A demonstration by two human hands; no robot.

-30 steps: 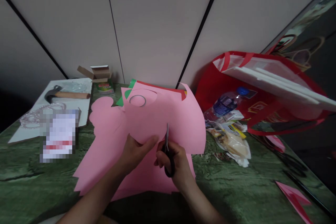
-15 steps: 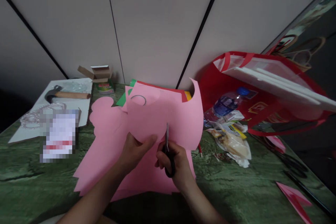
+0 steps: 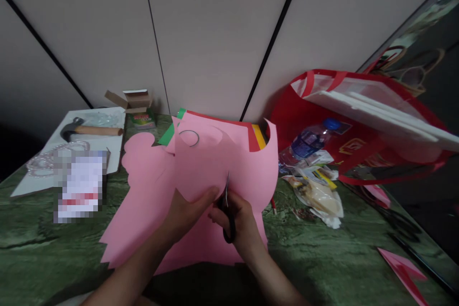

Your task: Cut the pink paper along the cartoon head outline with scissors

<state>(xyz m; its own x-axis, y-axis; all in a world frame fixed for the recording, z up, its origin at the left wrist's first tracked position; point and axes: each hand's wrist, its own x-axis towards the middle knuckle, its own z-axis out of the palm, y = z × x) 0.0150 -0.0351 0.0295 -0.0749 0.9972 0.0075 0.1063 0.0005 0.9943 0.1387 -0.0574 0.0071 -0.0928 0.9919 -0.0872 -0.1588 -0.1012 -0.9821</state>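
A curled sheet of pink paper [image 3: 204, 167] is pinched in my left hand [image 3: 190, 208], whose thumb lies on top while the other fingers are hidden beneath. My right hand [image 3: 240, 217] is wrapped round the handles of black-handled scissors [image 3: 229, 227]. Their blades point away from me into the pink paper, close to my left thumb. More pink sheets [image 3: 143, 201] with wavy cut edges lie under both hands on the green table. Behind them show the edges of red, yellow and green paper.
At the left, a hammer [image 3: 96, 130], clear beads [image 3: 39, 162] and a white board [image 3: 116, 158] lie near an opened small box [image 3: 141, 117]. To the right stand a red bag [image 3: 287, 100], a water bottle [image 3: 304, 142] and plastic wrappers [image 3: 322, 201]. Pink scraps [image 3: 401, 267] lie near the right edge.
The scissor blades have tilted slightly, and my left thumb has slid a little to the right towards them. The paper's upper right corner has dropped, showing more red and yellow paper behind.
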